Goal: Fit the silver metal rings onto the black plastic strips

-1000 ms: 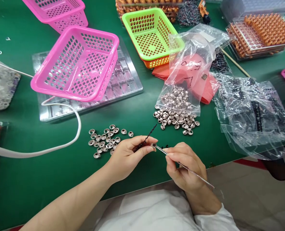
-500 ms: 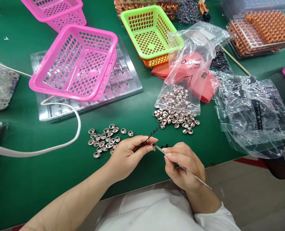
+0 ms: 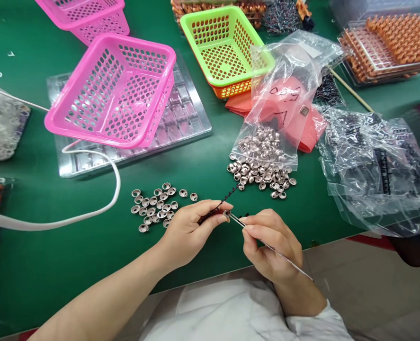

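Observation:
My left hand (image 3: 190, 227) is closed, pinching a small silver metal cup (image 3: 226, 213) between thumb and fingertips. A thin black strip with little knobs (image 3: 227, 195) also passes through its fingers and sticks out towards the loose cups. Held like a pen in my right hand (image 3: 275, 244) is a pair of slim metal tweezers (image 3: 238, 221), whose tips meet the cup at my left fingertips. Several tiny black pieces (image 3: 244, 216) lie just behind the tweezers. To the left, several loose metal cups (image 3: 153, 212) are spread on the green table (image 3: 99, 255).
A bigger heap of metal cups (image 3: 261, 166) spills from a clear bag (image 3: 284, 71) on red cloth. A pink basket (image 3: 124, 90) sits on a metal tray (image 3: 199, 125), near a white cable (image 3: 115, 189). Farther back stand a green basket (image 3: 227, 52) and orange parts (image 3: 405, 40). Plastic bags (image 3: 376, 166) lie right.
The view has shifted very slightly. Both hands keep their grips, with the tweezer tips still at the metal cup.

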`<state>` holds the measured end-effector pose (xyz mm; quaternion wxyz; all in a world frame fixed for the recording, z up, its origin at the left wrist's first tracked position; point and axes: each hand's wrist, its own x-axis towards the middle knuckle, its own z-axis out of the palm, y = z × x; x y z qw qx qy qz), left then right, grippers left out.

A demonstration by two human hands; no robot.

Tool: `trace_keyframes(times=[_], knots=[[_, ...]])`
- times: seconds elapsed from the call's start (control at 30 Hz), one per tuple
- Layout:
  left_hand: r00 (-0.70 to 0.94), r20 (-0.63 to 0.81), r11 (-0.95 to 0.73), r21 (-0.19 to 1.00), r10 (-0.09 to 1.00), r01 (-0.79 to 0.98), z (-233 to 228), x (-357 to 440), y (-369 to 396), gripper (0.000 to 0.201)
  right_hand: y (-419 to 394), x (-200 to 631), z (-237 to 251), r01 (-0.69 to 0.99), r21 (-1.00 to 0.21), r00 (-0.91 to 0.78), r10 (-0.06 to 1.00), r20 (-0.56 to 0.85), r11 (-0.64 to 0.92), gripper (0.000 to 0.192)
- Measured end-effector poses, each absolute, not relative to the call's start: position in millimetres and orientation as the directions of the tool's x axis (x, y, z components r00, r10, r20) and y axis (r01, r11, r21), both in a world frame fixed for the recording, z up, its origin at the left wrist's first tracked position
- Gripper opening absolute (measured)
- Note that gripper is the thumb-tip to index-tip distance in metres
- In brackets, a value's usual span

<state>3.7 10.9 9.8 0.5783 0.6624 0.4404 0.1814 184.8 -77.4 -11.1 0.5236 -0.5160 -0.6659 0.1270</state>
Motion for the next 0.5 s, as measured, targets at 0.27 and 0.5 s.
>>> trace_keyframes(times=[0.27, 0.5], knots=[[0.557, -0.181, -0.027, 0.939, 0.811, 0.344, 11.1, 4.6, 9.5, 0.016, -77.4, 183.5, -14.6, 0.453, -0.813, 0.19, 0.85, 0.49, 0.367, 0.033], [0.554, -0.211, 0.007, 0.938, 0.806, 0.346, 8.9, 4.1, 10.1, 0.016, -77.2, 182.9, -9.4, 0.558, -0.703, 0.06, 0.823, 0.565, 0.442, 0.035]])
